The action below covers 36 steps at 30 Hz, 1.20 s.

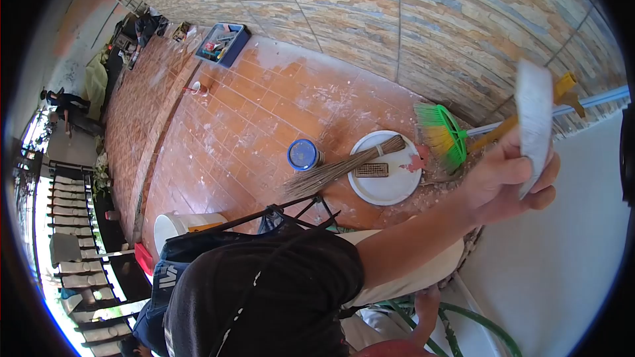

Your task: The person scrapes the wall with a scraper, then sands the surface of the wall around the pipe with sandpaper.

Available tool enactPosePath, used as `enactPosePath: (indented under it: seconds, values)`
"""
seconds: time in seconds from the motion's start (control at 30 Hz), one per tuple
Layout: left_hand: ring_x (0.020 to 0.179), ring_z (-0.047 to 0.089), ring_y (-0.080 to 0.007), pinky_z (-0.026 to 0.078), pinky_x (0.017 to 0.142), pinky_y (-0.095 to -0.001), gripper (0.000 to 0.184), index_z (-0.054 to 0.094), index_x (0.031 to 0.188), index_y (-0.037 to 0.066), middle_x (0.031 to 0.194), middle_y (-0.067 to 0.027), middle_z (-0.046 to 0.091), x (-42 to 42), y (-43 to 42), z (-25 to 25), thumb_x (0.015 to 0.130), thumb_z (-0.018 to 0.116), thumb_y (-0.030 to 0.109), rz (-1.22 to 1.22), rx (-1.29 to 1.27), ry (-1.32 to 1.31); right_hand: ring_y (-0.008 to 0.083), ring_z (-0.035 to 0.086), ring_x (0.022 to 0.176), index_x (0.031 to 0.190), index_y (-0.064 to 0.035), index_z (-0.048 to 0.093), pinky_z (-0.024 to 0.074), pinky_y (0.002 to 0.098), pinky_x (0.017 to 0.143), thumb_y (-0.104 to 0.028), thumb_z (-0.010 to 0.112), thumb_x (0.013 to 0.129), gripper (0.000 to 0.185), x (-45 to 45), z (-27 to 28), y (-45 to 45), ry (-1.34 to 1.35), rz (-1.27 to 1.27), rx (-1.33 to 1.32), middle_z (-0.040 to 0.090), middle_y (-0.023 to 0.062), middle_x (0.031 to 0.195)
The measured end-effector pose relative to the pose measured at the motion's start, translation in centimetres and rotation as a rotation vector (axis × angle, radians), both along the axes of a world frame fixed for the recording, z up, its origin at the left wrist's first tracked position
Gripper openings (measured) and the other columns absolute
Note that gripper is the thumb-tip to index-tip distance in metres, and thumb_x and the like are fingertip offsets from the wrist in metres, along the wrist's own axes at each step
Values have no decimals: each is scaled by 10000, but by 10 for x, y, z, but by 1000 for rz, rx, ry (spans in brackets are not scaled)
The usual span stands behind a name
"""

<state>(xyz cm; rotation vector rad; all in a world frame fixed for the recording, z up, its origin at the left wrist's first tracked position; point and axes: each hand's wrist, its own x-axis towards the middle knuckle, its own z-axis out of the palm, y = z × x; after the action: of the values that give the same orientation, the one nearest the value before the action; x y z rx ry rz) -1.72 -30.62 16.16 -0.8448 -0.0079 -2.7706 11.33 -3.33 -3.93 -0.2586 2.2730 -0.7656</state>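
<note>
My left hand (512,175) is raised at the right, closed round a flat white strip (534,119) that stands upright. The strip's upper end is blurred, and its exact kind does not show. Behind this hand, a yellow handle (506,129) and a pale pole lean by the wall. Low in the view, partly hidden by my body, is my right hand (428,304). It is near a green hose (486,327), and its fingers do not show clearly. My dark sleeve and light trousers fill the lower middle.
On the tiled floor are a green broom (450,135), a blue-lidded tub (303,155), a round white lid (383,188), a stick broom (344,168) and a white bucket (173,228). A toolbox (223,45) stands by the stone wall. A person (69,106) is at far left.
</note>
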Motion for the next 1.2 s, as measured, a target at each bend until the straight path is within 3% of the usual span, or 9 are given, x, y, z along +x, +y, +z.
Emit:
enactPosePath:
  seconds: [0.17,0.23,0.43,0.5,0.67,0.77,0.87,1.1,1.2]
  values:
    - [741,518,-99,413,608,-291,228,590,1037,118,826,15,544,-42,76,-63,844,710,99,-337,-49,-122,412,613,878,1068,5,605,480,449,763,-89,593,825,261,2,5,2,47,-76,-112,649,229,921]
    - [747,526,-125,438,661,-307,307,590,1100,126,839,-16,566,-43,93,-71,829,728,87,-433,-338,-298,404,612,851,1042,-15,607,488,462,759,-74,598,797,252,2,-10,13,206,68,-68,642,215,879]
    - [719,527,-125,416,636,-281,324,541,1097,-8,838,-44,557,-23,116,-51,830,690,98,-690,-856,-29,386,625,868,1088,-12,583,507,451,781,-106,631,804,303,12,2,11,449,2,-212,644,204,906]
    - [713,518,-130,409,626,-283,342,528,1124,-1,832,-44,547,-18,125,-49,832,682,90,-731,-1095,-61,318,647,875,1145,-11,565,518,403,770,-154,657,827,360,14,4,15,392,39,-277,648,183,922]
    - [686,523,-148,406,608,-265,344,507,1120,8,827,-48,551,-9,133,-41,835,683,87,-854,-1075,-44,227,640,876,1236,-8,523,523,340,751,-263,674,866,473,15,42,20,-20,-200,-576,631,175,1002]
    - [685,523,-106,433,620,-262,278,548,1092,-2,848,-8,566,-22,142,-55,843,665,36,-751,-1042,59,224,633,892,1291,-19,493,526,332,749,-295,665,884,520,15,53,19,-56,-243,-625,614,177,1031]
    - [606,495,-115,384,565,-253,122,613,924,11,717,-1,553,-26,160,-48,840,691,52,280,-1717,-74,255,629,921,1308,-37,484,533,335,751,-291,650,895,512,19,69,12,109,-172,-536,604,171,1023]
    - [656,548,-152,437,640,-280,163,688,929,51,721,-77,580,-20,159,-43,770,717,30,131,-1898,109,293,618,971,1186,-26,566,530,397,781,-103,696,842,376,24,88,15,635,-174,-662,591,172,1144]
    - [712,605,-277,481,676,-328,160,721,916,68,834,-128,664,-28,153,-51,758,719,39,130,-1909,316,314,603,1006,1152,-3,581,510,429,830,-23,718,793,384,22,117,21,972,-186,-647,568,181,1186]
